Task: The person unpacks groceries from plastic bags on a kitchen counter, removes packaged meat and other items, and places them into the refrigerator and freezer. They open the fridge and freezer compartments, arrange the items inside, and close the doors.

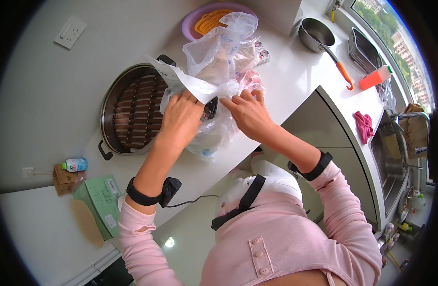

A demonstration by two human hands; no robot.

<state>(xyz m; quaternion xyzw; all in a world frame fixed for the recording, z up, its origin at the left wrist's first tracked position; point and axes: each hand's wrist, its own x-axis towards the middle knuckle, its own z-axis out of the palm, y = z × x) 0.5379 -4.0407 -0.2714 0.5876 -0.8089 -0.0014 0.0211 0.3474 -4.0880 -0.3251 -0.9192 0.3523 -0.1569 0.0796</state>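
A translucent plastic bag (pixel 220 121) lies on the white counter, with both hands at its gathered upper part. My left hand (pixel 183 116) grips its left side, the fingertips partly hidden behind a white printed flap (pixel 197 87). On the other side, my right hand (pixel 249 114) pinches the bunched plastic. Between the hands a small black object (pixel 210 109) shows; its kind is unclear. Just left of my left hand stands a round metal pot (pixel 104 121) holding a brown slatted rack (pixel 136 111).
Behind the hands are more plastic bags (pixel 212 57) and a purple basin (pixel 190 26) with an orange basket (pixel 208 21). A saucepan (pixel 313 35), a bottle of orange-red liquid (pixel 374 78) and a pink cloth (pixel 363 127) lie right, near the sink (pixel 387 153). A green box (pixel 99 203) stands lower left.
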